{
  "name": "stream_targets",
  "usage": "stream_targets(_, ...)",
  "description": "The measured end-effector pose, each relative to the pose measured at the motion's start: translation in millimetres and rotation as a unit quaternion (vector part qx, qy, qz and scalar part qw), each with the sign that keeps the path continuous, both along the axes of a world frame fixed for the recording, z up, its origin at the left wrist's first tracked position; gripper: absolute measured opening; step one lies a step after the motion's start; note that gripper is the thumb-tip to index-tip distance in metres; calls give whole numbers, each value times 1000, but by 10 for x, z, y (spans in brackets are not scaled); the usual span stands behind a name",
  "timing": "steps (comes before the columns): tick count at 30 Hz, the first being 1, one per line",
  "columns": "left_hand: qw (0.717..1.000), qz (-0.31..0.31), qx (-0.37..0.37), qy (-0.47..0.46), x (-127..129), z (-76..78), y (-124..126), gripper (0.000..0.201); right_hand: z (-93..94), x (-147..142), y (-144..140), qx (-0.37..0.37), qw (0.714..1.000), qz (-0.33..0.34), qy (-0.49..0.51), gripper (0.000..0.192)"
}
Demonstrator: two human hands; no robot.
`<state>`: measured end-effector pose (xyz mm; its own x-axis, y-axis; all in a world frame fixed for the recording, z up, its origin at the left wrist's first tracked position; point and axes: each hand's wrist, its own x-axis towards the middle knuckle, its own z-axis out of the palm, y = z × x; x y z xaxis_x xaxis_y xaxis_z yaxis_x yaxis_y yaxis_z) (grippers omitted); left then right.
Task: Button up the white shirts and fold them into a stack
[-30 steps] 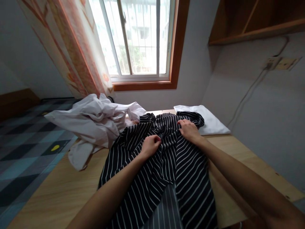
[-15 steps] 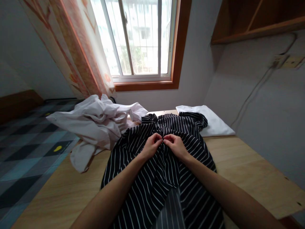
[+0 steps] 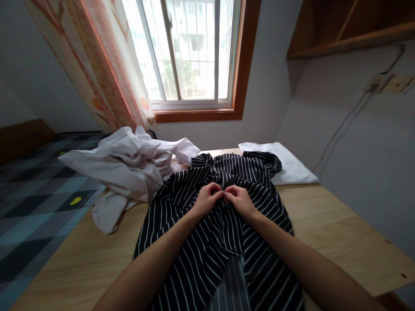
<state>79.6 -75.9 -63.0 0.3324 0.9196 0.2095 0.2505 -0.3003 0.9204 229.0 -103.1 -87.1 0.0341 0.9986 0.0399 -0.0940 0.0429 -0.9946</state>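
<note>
Crumpled white garment point(image 3: 129, 166) at 10 o'clock on wooden table point(image 3: 340, 233). Left hand point(image 3: 207, 199) and right hand point(image 3: 239, 199) meet mid-table, fingers pinched closed on black striped shirt point(image 3: 227, 242). Folded white cloth point(image 3: 292, 166) at 1 o'clock.

Daylight enters only through the window point(image 3: 191, 52), which is blown out to near white — the room around it stays dim and grey. The forearms nearest the camera fall into shadow. The worktop point(image 3: 340, 233) below the window takes a soft sheen, without hard glare. Wide-angle distortion bends the walls and the shelf point(image 3: 353, 34) right of the window; focus holds throughout.
</note>
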Motion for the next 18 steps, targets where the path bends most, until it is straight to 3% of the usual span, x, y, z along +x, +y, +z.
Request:
stream_targets(5,997,61,42,11,49,-15,-73,9,-15,1,-16,36,998,-38,-46,17)
stream_targets(13,997,7,77,-27,52,10,-116,15,44,-48,-64,-5,997,-45,64,24)
stream_targets(18,995,30,76,-54,55,-30,-118,15,55,-64,-88,-16,994,-27,102,24)
